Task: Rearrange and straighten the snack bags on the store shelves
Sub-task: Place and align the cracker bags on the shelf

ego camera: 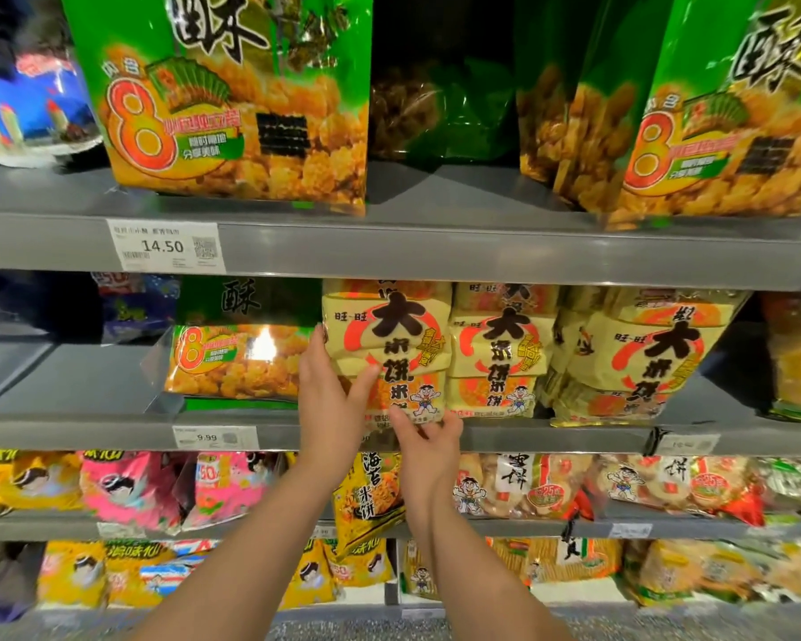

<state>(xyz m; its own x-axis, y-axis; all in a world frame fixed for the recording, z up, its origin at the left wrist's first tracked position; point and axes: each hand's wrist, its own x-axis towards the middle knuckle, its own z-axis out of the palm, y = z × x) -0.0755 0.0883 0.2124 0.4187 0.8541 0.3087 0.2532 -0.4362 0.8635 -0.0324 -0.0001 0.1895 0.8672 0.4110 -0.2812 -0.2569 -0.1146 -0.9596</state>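
the yellow rice cracker bag (403, 330) stands upright at the front of the middle shelf (551, 437), first on the left of a row of like bags. the left hand (331, 400) takes it by its left edge: the fingers go round behind the side and the thumb lies across the front, so this grip pinches the bag between thumb and fingers. the right hand (428, 448) sits lower, at the bag's bottom edge where it meets the shelf lip; its fingers are spread and fairly straight, tips pressed up against the bag's base, not wrapped round it. so the bag rises above the right grip and lies to the right of the left one.

touching its right side is a second yellow bag (495, 349), and past that a third yellow bag (643, 358) leans over. just left of the left hand is a green snack bag (237, 358), set lower and leaning back. a price tag (213, 437) on the shelf lip reads 9.99.
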